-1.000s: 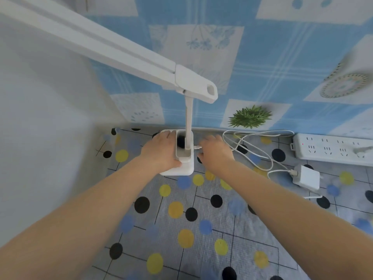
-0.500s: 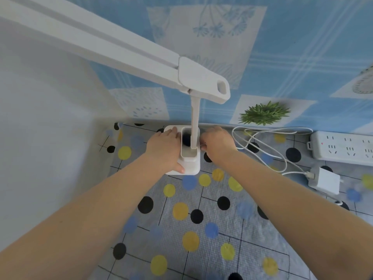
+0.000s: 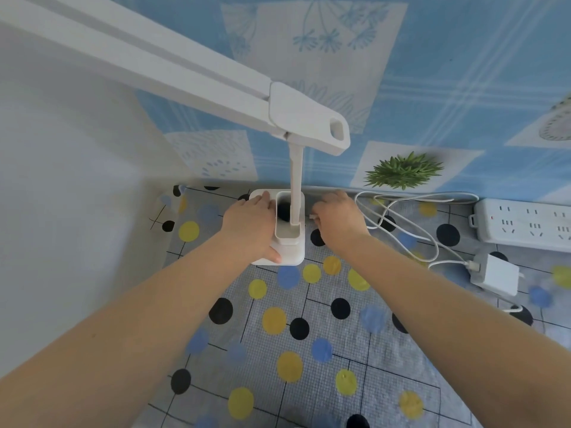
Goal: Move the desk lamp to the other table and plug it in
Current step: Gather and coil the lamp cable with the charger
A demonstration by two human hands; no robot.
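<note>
Cable [image 3: 411, 230] loops beside power strip [image 3: 525, 223]

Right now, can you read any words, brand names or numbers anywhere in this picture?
None are readable.
White desk lamp: no visible print.
White power strip: only socket slots and a red dot, no lettering visible.
White square adapter: blank on the visible side.
</note>
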